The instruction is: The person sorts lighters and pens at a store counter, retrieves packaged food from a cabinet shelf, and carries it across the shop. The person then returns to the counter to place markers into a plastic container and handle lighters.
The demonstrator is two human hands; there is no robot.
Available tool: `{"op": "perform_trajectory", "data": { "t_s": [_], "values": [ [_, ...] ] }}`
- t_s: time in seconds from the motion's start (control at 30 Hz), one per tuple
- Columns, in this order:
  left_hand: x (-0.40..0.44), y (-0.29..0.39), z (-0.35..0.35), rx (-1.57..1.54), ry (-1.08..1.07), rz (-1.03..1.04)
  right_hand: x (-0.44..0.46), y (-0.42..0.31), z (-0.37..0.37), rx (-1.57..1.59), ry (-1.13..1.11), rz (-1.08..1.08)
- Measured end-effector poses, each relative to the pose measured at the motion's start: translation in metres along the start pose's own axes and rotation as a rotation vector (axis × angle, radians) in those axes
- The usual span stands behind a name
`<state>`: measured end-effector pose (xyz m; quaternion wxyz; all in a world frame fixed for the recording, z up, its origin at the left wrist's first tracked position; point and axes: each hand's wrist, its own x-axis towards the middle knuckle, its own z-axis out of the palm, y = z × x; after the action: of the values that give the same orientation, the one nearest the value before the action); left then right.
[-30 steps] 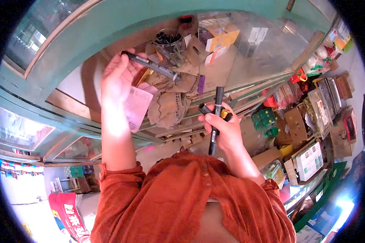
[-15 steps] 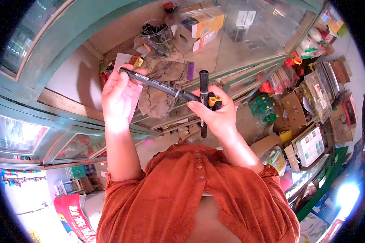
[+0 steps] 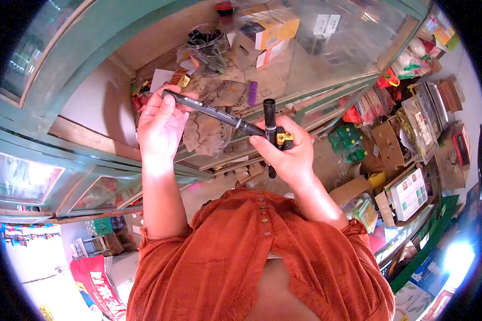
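Note:
A long black marker pen [image 3: 214, 111] slants between my two hands. My left hand [image 3: 159, 125] pinches its upper left end between thumb and fingers. The marker's other end reaches the fingers of my right hand [image 3: 290, 158]. That hand is closed around a second black marker [image 3: 270, 115], which stands nearly upright in view, and some dark pieces with yellow ends [image 3: 285, 139]. How many pieces my right palm holds is hidden. Below the hands, a crumpled brown cloth [image 3: 211, 134] lies in the glass case.
In the green-framed glass case [image 3: 326, 115] stand a clear container of dark pens [image 3: 209, 51], a yellow-orange box [image 3: 273, 29] and a purple item [image 3: 252, 93]. Green bottles [image 3: 348, 142], cardboard boxes [image 3: 388, 144] and a white box [image 3: 409, 193] crowd the right side.
The upright marker in my right hand sits slightly lower and shows less below the fist. My left hand and the slanted marker have shifted slightly right. Both hands keep their hold.

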<state>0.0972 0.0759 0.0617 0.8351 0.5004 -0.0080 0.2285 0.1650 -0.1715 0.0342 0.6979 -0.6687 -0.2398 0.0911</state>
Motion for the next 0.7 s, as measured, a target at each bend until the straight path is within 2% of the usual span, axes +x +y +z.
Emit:
{"op": "perform_trajectory", "data": {
  "t_s": [0.17,0.37,0.7],
  "values": [
    [-0.002,-0.008,0.001,0.015,0.030,0.028,0.001,0.003,-0.002,-0.220,0.035,-0.062],
    [-0.003,-0.012,-0.002,0.115,-0.047,0.050,0.003,0.001,-0.005,-0.056,0.067,-0.058],
    [-0.004,-0.006,0.002,0.209,-0.096,0.085,-0.001,0.006,-0.009,-0.073,-0.048,-0.004]
  ]
}}
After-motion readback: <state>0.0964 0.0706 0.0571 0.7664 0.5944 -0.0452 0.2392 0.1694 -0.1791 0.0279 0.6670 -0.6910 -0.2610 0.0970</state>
